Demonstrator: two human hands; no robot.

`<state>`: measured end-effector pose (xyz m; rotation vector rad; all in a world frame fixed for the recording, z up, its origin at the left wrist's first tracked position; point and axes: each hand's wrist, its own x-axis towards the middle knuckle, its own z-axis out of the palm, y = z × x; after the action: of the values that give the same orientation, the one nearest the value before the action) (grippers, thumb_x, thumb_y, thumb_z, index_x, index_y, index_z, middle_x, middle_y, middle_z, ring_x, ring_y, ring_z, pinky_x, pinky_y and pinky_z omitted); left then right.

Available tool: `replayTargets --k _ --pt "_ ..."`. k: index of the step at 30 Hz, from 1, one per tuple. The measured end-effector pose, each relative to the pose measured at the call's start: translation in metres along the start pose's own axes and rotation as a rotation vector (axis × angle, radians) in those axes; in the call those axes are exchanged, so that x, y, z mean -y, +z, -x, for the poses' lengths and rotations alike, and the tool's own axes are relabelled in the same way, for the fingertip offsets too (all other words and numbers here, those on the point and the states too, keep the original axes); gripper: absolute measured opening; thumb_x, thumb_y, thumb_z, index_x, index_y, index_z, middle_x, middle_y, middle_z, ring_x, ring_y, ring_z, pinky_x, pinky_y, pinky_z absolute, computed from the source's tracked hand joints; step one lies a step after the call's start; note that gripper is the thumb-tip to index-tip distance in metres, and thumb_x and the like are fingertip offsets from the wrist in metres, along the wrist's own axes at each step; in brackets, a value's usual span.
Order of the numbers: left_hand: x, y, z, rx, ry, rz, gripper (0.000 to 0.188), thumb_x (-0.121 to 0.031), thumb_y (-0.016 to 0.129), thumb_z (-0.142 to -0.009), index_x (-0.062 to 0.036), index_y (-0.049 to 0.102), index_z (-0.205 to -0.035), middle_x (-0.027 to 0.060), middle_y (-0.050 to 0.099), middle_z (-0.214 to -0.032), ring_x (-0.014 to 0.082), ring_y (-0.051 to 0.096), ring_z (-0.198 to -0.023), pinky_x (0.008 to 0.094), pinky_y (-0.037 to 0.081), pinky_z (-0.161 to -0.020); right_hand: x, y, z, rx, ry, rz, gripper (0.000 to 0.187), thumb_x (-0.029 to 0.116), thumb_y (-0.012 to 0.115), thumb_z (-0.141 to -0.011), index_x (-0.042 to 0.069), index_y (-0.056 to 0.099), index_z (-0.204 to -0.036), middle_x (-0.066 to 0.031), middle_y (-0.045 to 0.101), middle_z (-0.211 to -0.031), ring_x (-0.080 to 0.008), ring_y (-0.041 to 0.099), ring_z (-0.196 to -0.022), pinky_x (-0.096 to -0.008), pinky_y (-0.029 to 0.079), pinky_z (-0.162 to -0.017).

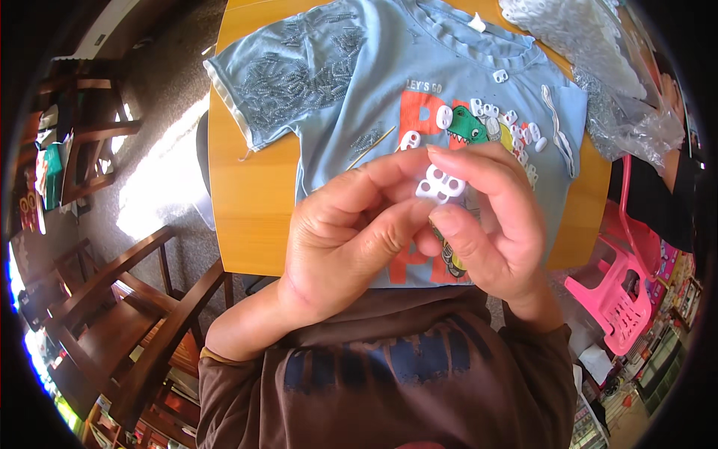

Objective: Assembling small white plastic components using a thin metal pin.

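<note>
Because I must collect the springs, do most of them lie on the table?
No, most springs lie on the blue shirt's sleeve at the picture's left.

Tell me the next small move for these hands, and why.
Probably line up the white holed pieces: the left hand and right hand hold them together, where they seem to overlap with their holes offset.

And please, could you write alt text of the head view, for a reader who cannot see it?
Left fingers and right fingers hold small white plastic parts with round holes above a blue T-shirt spread on a wooden table. More white parts lie near the shirt's green dinosaur print; many small metal springs lie toward its left sleeve.
</note>
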<state>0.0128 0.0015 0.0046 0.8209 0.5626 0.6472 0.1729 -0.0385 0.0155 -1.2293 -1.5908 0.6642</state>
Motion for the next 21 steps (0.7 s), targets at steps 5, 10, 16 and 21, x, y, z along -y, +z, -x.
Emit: replayTargets --k 5,10,16,21 --pt "-0.0008 -0.0038 0.0013 0.062 0.001 -0.061 0.037 0.001 0.051 -0.086 0.0019 0.044 -0.123 0.0079 0.059 -0.09 0.0099 0.059 -0.07 0.0184 0.047 -0.056 -0.001 -0.0024 0.0028 0.012 0.047 -0.109 0.031 0.003 0.059 -0.078 -0.004 0.054 -0.108 -0.0095 0.056 -0.086 -0.0147 0.054 -0.067 -0.0245 0.043 -0.06" --pt "-0.0032 0.0 0.0021 0.051 0.001 -0.016 0.036 0.0 0.052 -0.086 0.0015 0.046 -0.121 0.0077 0.06 -0.087 0.0109 0.061 -0.068 0.0176 0.046 -0.053 0.0009 -0.0057 0.0019 0.046 0.004 -0.06 0.033 0.004 0.058 -0.08 -0.003 0.053 -0.111 -0.0101 0.056 -0.089 -0.0157 0.054 -0.071 -0.0249 0.044 -0.062" --pt "0.0004 0.0001 0.0052 0.064 0.077 -0.122 0.036 -0.001 0.055 -0.084 -0.0002 0.048 -0.119 0.0072 0.062 -0.085 0.0109 0.063 -0.066 0.0176 0.046 -0.05 0.0018 -0.0094 0.0025 0.104 -0.063 0.022 0.036 0.006 0.057 -0.081 -0.003 0.051 -0.115 -0.0113 0.055 -0.095 -0.0167 0.054 -0.076 -0.0259 0.045 -0.064" --pt "0.0043 -0.0017 0.0052 0.041 0.179 -0.277 0.037 0.0 0.06 -0.08 0.0 0.051 -0.116 0.0079 0.063 -0.078 0.0099 0.063 -0.064 0.0179 0.046 -0.046 0.0055 -0.0086 0.0048 0.135 -0.033 0.02 0.036 0.007 0.054 -0.084 -0.004 0.049 -0.117 -0.0118 0.053 -0.097 -0.0165 0.054 -0.074 -0.0254 0.046 -0.063"
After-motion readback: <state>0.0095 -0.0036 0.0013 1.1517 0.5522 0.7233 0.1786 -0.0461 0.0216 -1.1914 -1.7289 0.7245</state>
